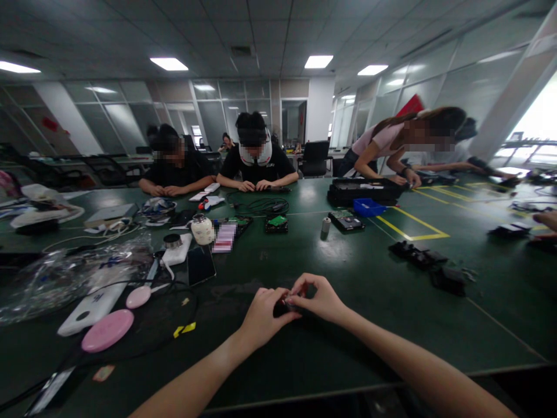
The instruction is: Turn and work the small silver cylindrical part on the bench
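Note:
My left hand [264, 313] and my right hand [319, 296] meet just above the green table [243, 360]. Thumbs and fingertips pinch together around something small and dark, mostly hidden between them, whose kind I cannot make out. Beyond the hands stands a small silver cylinder [325, 225]. Farther back lie a hard drive [347, 220] and another drive with a green circuit board [277, 223]. A dark phone [201, 266] rests to the left of my hands.
At left are a pink disc [108, 331], a white power bank [92, 307], clear plastic wrap [65, 273] and cables. Black parts [448, 278] lie right. A blue bin [368, 207] stands by a black case [361, 191]. Several people work around the table.

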`<state>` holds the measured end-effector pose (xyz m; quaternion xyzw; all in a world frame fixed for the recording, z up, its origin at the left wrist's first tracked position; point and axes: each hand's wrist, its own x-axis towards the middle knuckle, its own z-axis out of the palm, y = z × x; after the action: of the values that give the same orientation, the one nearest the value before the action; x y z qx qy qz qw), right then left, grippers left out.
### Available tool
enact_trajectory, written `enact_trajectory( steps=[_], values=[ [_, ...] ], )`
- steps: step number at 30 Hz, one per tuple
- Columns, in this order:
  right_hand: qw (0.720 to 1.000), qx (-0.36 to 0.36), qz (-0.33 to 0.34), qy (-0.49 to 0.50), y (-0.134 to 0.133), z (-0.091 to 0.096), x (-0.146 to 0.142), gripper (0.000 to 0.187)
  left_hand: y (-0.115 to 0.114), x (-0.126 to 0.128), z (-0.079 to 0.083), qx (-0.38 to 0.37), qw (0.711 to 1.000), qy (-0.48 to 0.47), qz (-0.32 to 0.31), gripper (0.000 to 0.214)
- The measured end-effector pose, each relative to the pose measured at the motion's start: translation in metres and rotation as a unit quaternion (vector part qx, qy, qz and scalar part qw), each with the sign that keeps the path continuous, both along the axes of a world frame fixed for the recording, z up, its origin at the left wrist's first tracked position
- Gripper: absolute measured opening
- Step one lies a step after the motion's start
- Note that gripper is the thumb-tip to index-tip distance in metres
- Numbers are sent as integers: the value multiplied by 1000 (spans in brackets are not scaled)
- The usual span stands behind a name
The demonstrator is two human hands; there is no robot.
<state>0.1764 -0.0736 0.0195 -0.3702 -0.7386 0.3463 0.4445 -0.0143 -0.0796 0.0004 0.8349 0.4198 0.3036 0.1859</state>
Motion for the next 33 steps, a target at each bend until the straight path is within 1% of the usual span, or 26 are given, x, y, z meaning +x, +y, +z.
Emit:
enact_trajectory(
  steps=[5, 12, 16, 20, 23, 24, 26, 28, 29, 31, 33],
  values=[
    [1000, 7, 0, -12, -1, 0, 1, 23, 0, 0, -1, 3, 1000, -4, -11, 39],
    [999, 19, -8, -36, -3, 5, 4, 15, 1, -1, 0, -4, 1000, -7, -7, 39],
    [999, 10, -9, -34, -5, 4, 4, 15, 1, 0, 0, -7, 1000, -6, -10, 37],
    [1000, 10, -18, 15, -2, 1, 4, 19, -1, 0, 1, -2, 1000, -5, -9, 37],
    [997, -6, -29, 67, 10, 1, 14, 26, -2, 0, 2, -3, 1000, -1, -5, 37],
    [997, -14, -31, 70, 16, 0, 19, 28, -2, 0, 3, -5, 1000, 0, -6, 36],
    [998, -39, -11, 45, 29, -4, 33, 32, -2, -1, 4, -7, 1000, 1, -8, 36],
    [998, -66, 20, -16, 41, -11, 47, 32, -2, -1, 4, -9, 1000, 1, -9, 36],
    [994, -91, 47, -40, 46, -15, 52, 33, -1, -2, 3, -10, 1000, 1, -9, 37],
    [985, -129, 92, -69, 52, -22, 60, 34, -1, -2, 3, -11, 1000, 1, -8, 37],
    [980, -142, 112, -79, 55, -26, 64, 35, 0, -2, 2, -14, 1000, 2, -8, 38]
  ],
)
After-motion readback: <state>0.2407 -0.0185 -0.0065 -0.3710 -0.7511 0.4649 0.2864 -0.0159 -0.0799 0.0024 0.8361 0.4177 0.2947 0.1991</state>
